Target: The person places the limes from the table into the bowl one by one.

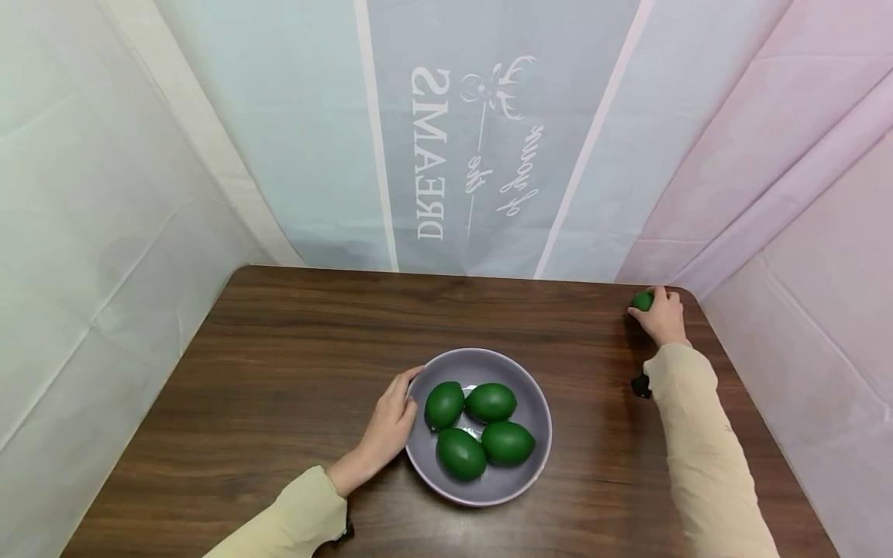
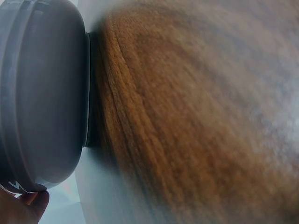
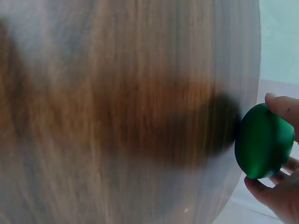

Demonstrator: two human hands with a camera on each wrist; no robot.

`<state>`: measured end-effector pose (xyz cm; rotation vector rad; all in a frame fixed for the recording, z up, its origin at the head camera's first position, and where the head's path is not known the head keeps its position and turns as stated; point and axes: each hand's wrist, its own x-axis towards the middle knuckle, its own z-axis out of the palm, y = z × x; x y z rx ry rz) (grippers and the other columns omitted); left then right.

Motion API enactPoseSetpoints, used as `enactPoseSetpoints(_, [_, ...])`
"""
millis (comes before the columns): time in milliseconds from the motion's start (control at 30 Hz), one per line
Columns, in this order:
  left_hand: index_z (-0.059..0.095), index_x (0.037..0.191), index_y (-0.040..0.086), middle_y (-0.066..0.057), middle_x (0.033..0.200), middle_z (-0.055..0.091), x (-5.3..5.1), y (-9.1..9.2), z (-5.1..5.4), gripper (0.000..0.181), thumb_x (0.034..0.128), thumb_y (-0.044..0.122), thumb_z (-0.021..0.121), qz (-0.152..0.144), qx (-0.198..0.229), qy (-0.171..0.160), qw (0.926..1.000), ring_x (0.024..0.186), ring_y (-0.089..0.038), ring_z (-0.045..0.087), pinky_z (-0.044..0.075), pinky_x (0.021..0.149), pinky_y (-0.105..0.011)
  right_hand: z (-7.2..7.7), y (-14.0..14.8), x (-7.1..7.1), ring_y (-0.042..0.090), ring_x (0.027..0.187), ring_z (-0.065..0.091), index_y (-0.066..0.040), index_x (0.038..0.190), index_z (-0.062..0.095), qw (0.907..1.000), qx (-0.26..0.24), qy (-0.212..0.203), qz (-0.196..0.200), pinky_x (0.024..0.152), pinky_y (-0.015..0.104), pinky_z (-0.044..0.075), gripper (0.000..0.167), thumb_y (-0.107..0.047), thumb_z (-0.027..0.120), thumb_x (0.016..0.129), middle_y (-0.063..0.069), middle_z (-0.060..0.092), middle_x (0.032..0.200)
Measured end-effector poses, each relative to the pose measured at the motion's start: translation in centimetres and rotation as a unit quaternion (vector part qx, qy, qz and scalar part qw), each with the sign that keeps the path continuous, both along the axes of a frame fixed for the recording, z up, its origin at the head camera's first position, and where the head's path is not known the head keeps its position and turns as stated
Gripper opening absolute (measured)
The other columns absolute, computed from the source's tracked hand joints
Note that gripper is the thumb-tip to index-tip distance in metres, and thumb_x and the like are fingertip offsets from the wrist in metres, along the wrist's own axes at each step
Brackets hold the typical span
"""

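Note:
A grey-purple bowl (image 1: 477, 494) stands on the wooden table, holding several green limes (image 1: 508, 443). My left hand (image 1: 385, 422) grips the bowl's left rim, its thumb at the edge; in the left wrist view the fingers (image 2: 39, 203) touch the bowl's outer wall (image 2: 49, 93). Out at the table's far right corner, my right hand (image 1: 663, 316) holds another lime (image 1: 643, 301) between thumb and fingers. Seen from the right wrist, this lime (image 3: 262, 142) is at the tabletop, with its dark shadow beside it; whether it is lifted I cannot tell.
The dark wooden table (image 1: 314, 333) ends at a printed cloth backdrop (image 1: 474, 155) behind. Pale cloth walls hang at the left (image 1: 91, 232) and right (image 1: 830, 310), the right one close to my right arm.

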<state>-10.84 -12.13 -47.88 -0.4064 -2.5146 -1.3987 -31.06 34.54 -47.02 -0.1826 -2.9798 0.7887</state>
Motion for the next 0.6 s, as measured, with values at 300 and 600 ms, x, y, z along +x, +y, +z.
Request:
enactPoseSetpoints(300, [0.047, 0.128, 0.004, -0.012, 0.125, 0.051, 0.0, 0.0, -0.1, 0.048, 0.0816, -0.009, 0.043, -0.002, -0.002, -0.004, 1.0, 0.117, -0.02, 0.047, 0.041, 0.093, -0.04, -0.1, 0.6, 0.9, 0.055, 0.102, 0.034, 0.01, 0.131, 0.029, 0.9998, 0.017, -0.002, 0.013, 0.082, 0.063, 0.035, 0.062, -0.023, 0.057, 0.087, 0.041, 0.024, 0.121])
enactPoseSetpoints(600, [0.047, 0.128, 0.004, -0.012, 0.126, 0.051, 0.0, 0.0, 0.1, 0.048, 0.0827, -0.009, 0.043, -0.003, -0.001, -0.011, 0.9999, 0.118, -0.02, 0.046, 0.041, 0.094, -0.04, 0.1, 0.6, 2.0, 0.053, 0.098, 0.037, 0.011, 0.129, 0.033, 0.9989, 0.033, 0.009, 0.032, 0.081, 0.063, 0.035, 0.06, -0.02, 0.059, 0.085, 0.041, 0.028, 0.118])
